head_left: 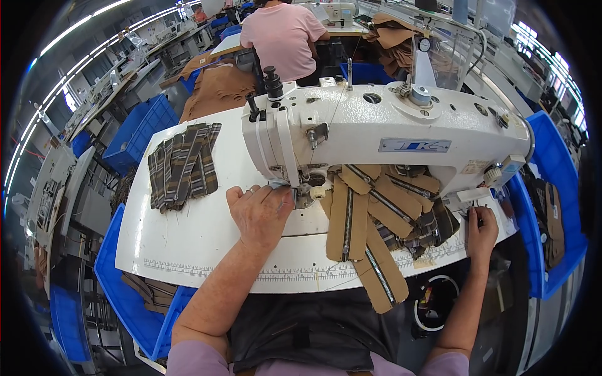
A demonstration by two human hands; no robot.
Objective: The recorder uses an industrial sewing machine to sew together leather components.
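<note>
Left hand (260, 216) was bunched at needle end of sewing machine (357, 128), right hand (482, 232) curled near its base; couldn't tell what either pinched. Tan zipper strips (338, 219) lay between hands, plaid stack (182, 166) left on table (188, 235).

Left hand (258, 218) palm down, fingers (285, 202) bent; right hand (482, 230) well apart, curled.
</note>
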